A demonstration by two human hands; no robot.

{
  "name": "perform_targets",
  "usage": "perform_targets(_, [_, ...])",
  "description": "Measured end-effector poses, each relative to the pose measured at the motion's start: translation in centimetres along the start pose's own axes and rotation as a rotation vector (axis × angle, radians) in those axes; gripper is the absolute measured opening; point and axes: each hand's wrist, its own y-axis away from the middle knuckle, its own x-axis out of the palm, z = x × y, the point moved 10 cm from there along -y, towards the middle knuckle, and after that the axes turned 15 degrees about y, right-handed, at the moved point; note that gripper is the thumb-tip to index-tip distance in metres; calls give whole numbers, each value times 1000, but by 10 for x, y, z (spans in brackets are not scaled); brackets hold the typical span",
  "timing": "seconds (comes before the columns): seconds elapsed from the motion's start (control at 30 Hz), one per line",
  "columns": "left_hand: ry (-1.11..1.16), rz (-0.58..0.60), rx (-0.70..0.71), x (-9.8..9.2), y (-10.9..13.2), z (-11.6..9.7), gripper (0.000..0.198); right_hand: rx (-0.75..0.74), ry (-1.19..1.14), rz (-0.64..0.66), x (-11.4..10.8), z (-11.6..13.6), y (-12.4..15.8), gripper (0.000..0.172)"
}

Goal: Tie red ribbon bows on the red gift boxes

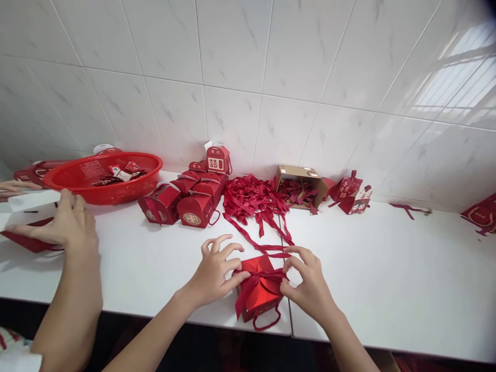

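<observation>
A small red gift box (262,297) with a petal-fold lid stands near the table's front edge. Across its top runs a dark red ribbon (253,281), drawn into a knot or bow, with one tail hanging down the left side. My left hand (213,271) is closed at the lid's left edge, thumb and index finger pinching the ribbon; its other fingers are raised. On the opposite side, my right hand (308,279) pinches the ribbon between thumb and fingers. A twisted red cord handle (267,326) loops at the box's front.
Behind the box lies a heap of red ribbons (251,199), beside a cardboard box (320,188) of red pieces. Several finished-looking red boxes (197,209) stand left of it. A red plastic basket (103,194) holds small packets. At far left, a co-worker's hand (73,222) handles another box.
</observation>
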Motion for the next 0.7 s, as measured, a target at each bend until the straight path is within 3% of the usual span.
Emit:
perform_targets(0.23, [78, 8, 6, -3, 4, 2, 25, 2, 6, 18, 1, -3, 7, 26])
perform_targets(0.37, [433, 72, 20, 9, 12, -2, 21, -84, -272, 220, 16, -5, 15, 33])
perform_targets(0.43, [553, 76, 12, 14, 15, -1, 19, -161, -469, 364, 32, 1, 25, 54])
perform_targets(0.5, [612, 53, 21, 16, 17, 0, 15, -177, -566, 470, 50, 5, 37, 92])
perform_targets(0.57, [645, -10, 49, 11, 16, 7, 13, -122, -570, 504, 68, 6, 48, 111])
perform_targets(0.63, [628, -168, 50, -6, 14, 25, 29, -48, -548, 438, 75, 2, 56, 100])
perform_targets(0.7, [521, -431, -15, -36, 15, 57, 37, -10, -540, 308, 68, -9, 59, 87])
